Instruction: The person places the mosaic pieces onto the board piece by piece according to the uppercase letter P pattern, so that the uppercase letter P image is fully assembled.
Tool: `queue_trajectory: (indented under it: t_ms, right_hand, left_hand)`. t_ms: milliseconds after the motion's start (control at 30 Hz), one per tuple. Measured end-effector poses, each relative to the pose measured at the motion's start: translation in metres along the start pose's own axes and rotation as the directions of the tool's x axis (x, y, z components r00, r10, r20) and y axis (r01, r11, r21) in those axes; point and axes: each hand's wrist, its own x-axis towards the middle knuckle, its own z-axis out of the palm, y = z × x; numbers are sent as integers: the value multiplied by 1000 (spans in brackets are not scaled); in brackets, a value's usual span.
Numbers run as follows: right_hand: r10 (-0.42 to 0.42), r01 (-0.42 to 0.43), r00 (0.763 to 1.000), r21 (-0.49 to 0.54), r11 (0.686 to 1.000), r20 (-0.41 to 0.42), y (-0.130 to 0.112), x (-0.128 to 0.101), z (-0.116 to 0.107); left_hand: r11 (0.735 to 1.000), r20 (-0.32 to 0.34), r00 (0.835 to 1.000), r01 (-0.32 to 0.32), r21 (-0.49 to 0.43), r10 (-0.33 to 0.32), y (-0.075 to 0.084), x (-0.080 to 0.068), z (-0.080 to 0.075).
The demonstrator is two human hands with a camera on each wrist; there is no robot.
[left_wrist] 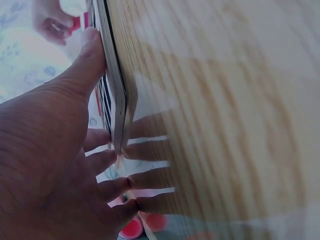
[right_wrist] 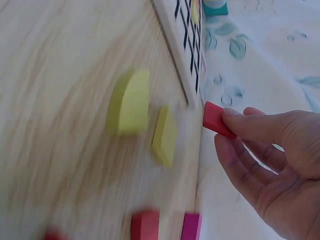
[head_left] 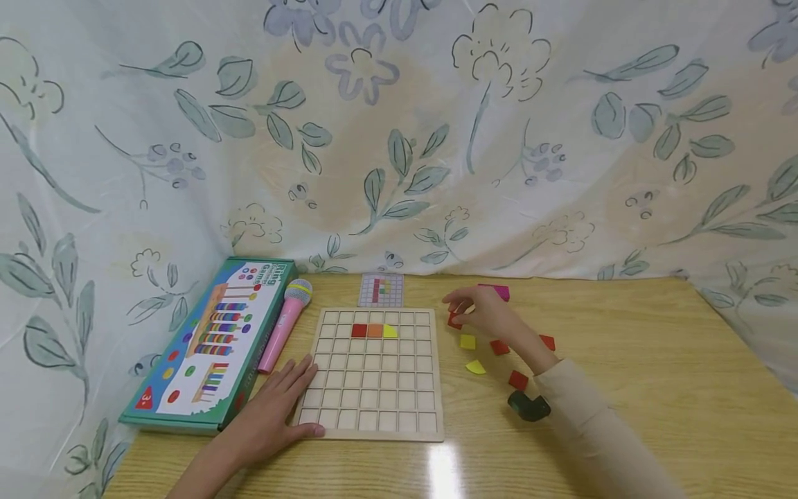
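Note:
A wooden grid board point(head_left: 357, 380) lies in the middle of the table, with a red square tile point(head_left: 359, 330), an orange tile point(head_left: 375, 330) and a yellow quarter-round tile point(head_left: 389, 331) in one of its upper rows. My left hand point(head_left: 264, 419) rests against the board's lower left corner, fingers along the left side and thumb at the front edge. Right of the board, my right hand point(head_left: 486, 313) pinches a red square tile point(right_wrist: 216, 119) between thumb and fingers, raised off the table in the right wrist view.
Loose tiles lie right of the board: a yellow square point(head_left: 467, 342), a yellow quarter-round point(head_left: 475, 367), several red ones point(head_left: 518, 379) and a magenta piece point(head_left: 502, 292). A dark green curved object point(head_left: 528, 407) is nearer. A pattern card point(head_left: 381, 290), pink microphone point(head_left: 285, 326) and game box point(head_left: 212, 339) surround the board.

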Motion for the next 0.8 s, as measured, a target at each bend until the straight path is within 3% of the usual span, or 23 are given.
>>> queue_trajectory:
  t_ms: [200,467,800]
  right_hand:
    - [-49,48,999,56,997,11,-13,14,20]
    - [-16,8,998,123,992,62,-35,28,50]
    - [-133,114,984,164,980,115,-65,42,83]
  left_hand:
    - [1000,3,1000,1,-2,-1,1,0,-1]
    - [1000,-8,1000,-4,-8,4,2,0,-1]
    - [1000,-5,1000,1,-12,-1,2,0,-2]
